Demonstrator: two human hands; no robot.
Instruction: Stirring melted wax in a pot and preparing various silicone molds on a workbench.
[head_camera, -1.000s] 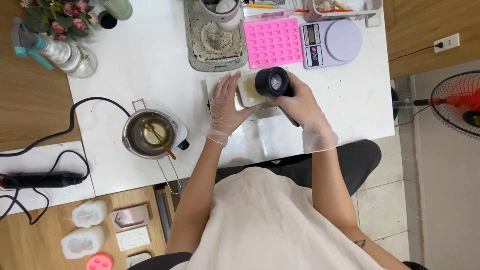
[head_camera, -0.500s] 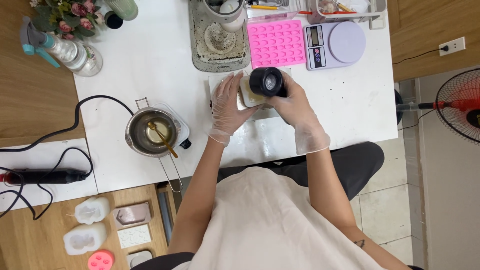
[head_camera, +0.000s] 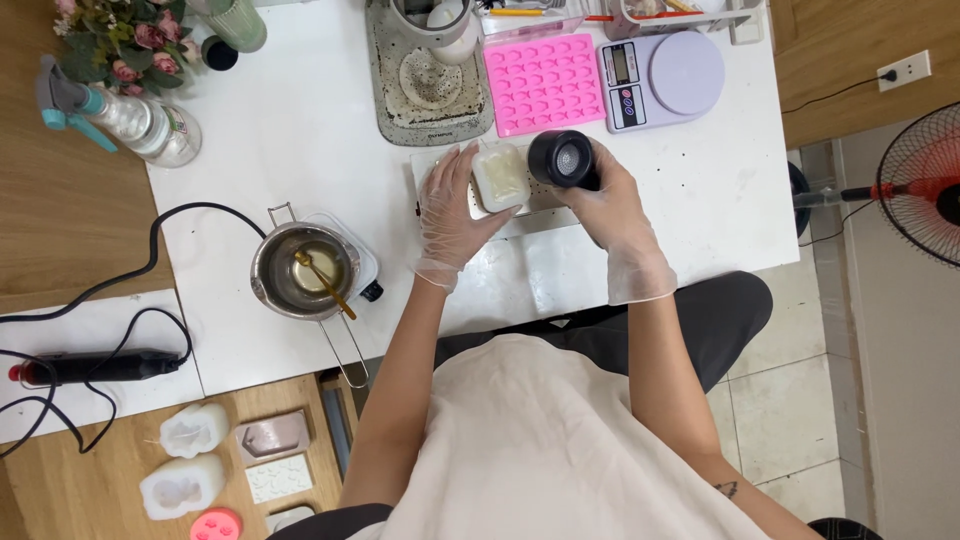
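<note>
My left hand (head_camera: 452, 212), in a clear glove, rests against the left side of a pale square mould (head_camera: 499, 174) filled with cream-coloured wax. The mould sits on a white board (head_camera: 545, 212) on the table. My right hand (head_camera: 612, 208), also gloved, grips a black heat gun (head_camera: 562, 160) whose round nozzle end faces up at the camera. The gun is just right of the mould, beside it rather than over it.
A steel pouring pot (head_camera: 301, 270) with a gold spoon stands on a small burner at left. Behind are a pink silicone mould (head_camera: 542, 82), a digital scale (head_camera: 662, 76), a stained grey mat (head_camera: 428, 84), a spray bottle (head_camera: 130, 112) and flowers. A fan (head_camera: 918, 180) stands right.
The heat gun has moved right, off the top of the mould, so the wax surface now shows. My left hand has stayed at the mould's left side.
</note>
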